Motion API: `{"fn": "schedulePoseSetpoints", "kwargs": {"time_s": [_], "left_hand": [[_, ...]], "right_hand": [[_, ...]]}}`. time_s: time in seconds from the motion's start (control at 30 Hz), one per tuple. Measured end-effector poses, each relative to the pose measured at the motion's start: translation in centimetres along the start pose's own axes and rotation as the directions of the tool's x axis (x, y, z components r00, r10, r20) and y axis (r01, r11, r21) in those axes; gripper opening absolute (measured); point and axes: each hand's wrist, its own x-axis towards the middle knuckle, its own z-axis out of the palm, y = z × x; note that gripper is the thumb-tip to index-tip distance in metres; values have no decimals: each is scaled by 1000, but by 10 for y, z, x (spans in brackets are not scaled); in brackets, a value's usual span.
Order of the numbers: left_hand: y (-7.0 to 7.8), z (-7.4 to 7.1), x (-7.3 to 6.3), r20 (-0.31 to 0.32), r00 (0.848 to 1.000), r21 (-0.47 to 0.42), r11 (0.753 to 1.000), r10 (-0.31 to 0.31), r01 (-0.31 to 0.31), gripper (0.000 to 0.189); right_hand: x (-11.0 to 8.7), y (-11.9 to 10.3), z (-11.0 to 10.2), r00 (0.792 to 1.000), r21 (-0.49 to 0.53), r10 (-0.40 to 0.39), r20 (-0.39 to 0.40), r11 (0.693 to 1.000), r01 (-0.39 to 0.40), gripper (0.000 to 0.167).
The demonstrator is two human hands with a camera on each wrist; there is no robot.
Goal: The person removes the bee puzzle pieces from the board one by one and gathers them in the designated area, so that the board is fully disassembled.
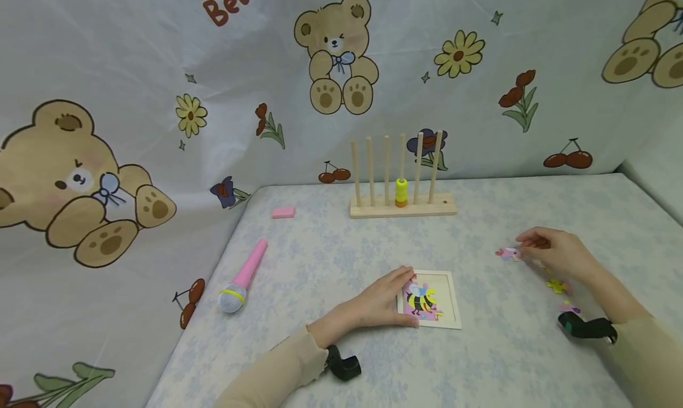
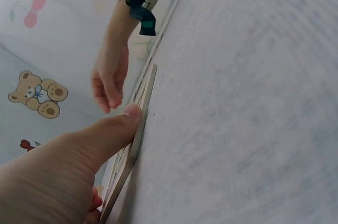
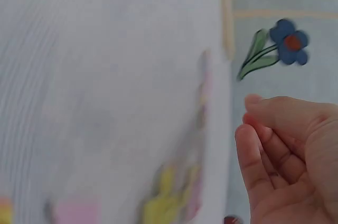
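On a pale table [image 1: 320, 236], at far left, a pink microphone [image 1: 249, 268] lies slanted, its silver head toward the viewer. Beyond it is a pink block [image 1: 283, 212]. Next, the left hand [image 1: 373, 303] grips a bee puzzle [image 1: 445, 290] resting on the table, thumb at the near edge. Behind the puzzle, a wooden peg stand [image 1: 373, 209] holds yellow and orange rings [image 1: 401, 193]. At right, a pink piece [image 1: 509, 254] lies just beside the right hand [image 1: 557, 254], whose fingers curl loosely and hold nothing; a yellow piece [image 1: 556, 286] lies nearer the viewer.
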Motion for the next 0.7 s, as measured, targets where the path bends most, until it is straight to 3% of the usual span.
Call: {"fn": "schedulePoseSetpoints", "kwargs": {"time_s": [0.17, 0.37, 0.53, 0.7], "left_hand": [[1, -1, 2, -1, 1000, 9, 1000, 1, -1, 99], [1, 0, 1, 4, 1000, -3, 1000, -2, 2, 99], [-2, 1, 0, -2, 1000, -23, 1000, 3, -3, 98], [-2, 0, -1, -5, 1000, -18, 1000, 13, -13, 97]], "right_hand": [[-8, -50, 1, 998, 154, -43, -45, 987, 49, 30], [-19, -111, 43, 985, 258, -174, 0, 951, 168, 29], [-25, -129, 83, 972, 339, -223, 80, 922, 184, 34], [-27, -128, 102, 970, 329, -227, 87, 926, 187, 35]]}}
